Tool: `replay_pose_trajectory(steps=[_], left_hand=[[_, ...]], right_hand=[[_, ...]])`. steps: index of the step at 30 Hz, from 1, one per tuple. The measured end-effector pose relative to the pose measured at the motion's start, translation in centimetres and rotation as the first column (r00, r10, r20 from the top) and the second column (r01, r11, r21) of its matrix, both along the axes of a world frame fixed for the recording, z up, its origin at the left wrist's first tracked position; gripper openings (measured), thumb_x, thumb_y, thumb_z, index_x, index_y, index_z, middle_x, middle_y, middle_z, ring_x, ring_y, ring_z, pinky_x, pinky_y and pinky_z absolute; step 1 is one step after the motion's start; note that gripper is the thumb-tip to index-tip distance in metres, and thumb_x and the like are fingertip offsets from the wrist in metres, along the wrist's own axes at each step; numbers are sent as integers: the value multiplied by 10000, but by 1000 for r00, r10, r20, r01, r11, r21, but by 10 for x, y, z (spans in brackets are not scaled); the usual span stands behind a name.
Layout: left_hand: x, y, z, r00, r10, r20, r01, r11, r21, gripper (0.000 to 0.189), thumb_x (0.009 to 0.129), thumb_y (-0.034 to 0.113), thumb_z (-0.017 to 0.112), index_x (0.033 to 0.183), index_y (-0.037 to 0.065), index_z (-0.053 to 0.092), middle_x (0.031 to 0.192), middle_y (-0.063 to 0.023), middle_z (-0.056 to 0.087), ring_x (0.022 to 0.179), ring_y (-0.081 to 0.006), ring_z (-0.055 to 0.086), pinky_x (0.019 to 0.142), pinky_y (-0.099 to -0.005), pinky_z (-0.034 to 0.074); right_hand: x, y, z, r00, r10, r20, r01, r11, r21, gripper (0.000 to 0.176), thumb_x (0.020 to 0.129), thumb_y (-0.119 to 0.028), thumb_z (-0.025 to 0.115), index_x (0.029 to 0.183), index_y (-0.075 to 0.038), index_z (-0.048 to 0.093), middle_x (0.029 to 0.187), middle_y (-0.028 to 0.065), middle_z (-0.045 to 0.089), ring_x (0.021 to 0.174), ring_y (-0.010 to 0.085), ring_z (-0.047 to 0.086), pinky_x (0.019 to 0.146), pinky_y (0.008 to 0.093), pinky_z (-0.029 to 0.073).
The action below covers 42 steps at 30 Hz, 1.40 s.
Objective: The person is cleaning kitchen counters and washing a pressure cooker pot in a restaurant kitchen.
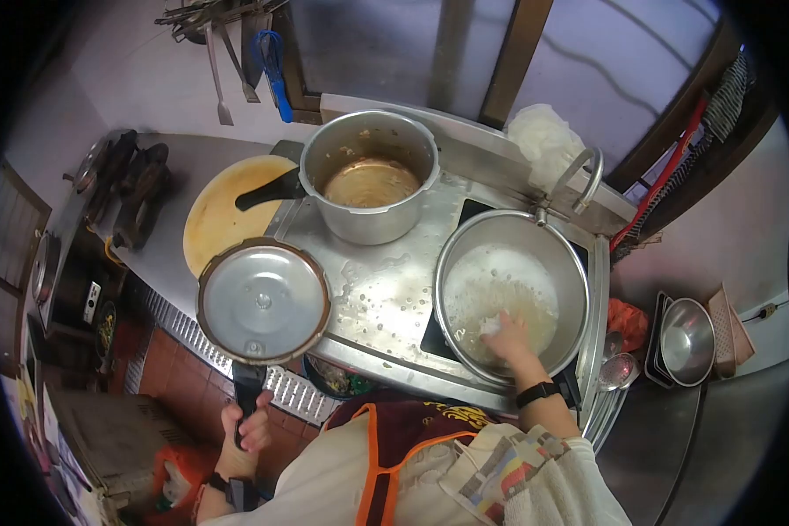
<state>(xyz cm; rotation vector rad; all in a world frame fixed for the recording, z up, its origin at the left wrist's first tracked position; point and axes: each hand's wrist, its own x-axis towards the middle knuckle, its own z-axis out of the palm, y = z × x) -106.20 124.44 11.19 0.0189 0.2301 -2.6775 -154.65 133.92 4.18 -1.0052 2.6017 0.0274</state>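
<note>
My left hand (249, 424) is wrapped round the black handle of a round metal lid (263, 300), whose inner side faces up past the counter's front edge. My right hand (509, 340) reaches into a large metal pot (575, 298) of cloudy, foamy water, its fingers closed on something whitish that I cannot make out. Behind the lid, an open pressure cooker pot (373, 223) with brown residue inside stands on the metal counter, its black handle over a round wooden board (223, 210).
A curved faucet (590, 182) rises behind the large pot. Metal bowls (687, 342) and a strainer (618, 372) sit at the right. At the left is a stove (74, 289); a blue whisk (274, 74) and spatulas hang on the wall.
</note>
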Motion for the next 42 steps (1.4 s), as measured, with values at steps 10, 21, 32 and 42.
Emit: replay_pose_trajectory(steps=[10,21,32,42], left_hand=[[-39,-60,-16,987,47,153,-20,985,-173,388,787,239,539,1048,19,355,535,-53,419,387,-195,459,361,-323,412],[-63,-100,2,352,202,914,345,879,-328,183,791,143,561,883,-7,508,618,-96,537,530,-213,554,495,-338,490],[-62,-94,10,-189,654,732,837,497,-228,366,725,247,627,929,-52,571,747,-152,613,621,-221,603,590,-311,476],[-95,-114,75,-32,742,669,832,390,-393,254,788,149,545,989,-6,538,742,-72,588,572,-129,555,475,-243,408]], right_hand=[[-14,-4,-39,950,180,256,-199,979,47,497,638,-171,672,1118,-88,573,1101,201,560,1031,319,542,871,373,435],[-31,14,-20,353,-143,925,704,691,-162,455,655,-21,564,1105,-2,495,999,152,567,891,263,580,769,410,489],[-42,61,-6,279,-158,947,759,640,-117,408,725,-233,556,1028,40,552,969,170,590,815,328,596,727,424,491],[-3,38,17,941,94,325,-141,982,125,429,665,-419,640,863,-39,665,867,199,635,831,358,601,746,400,462]])
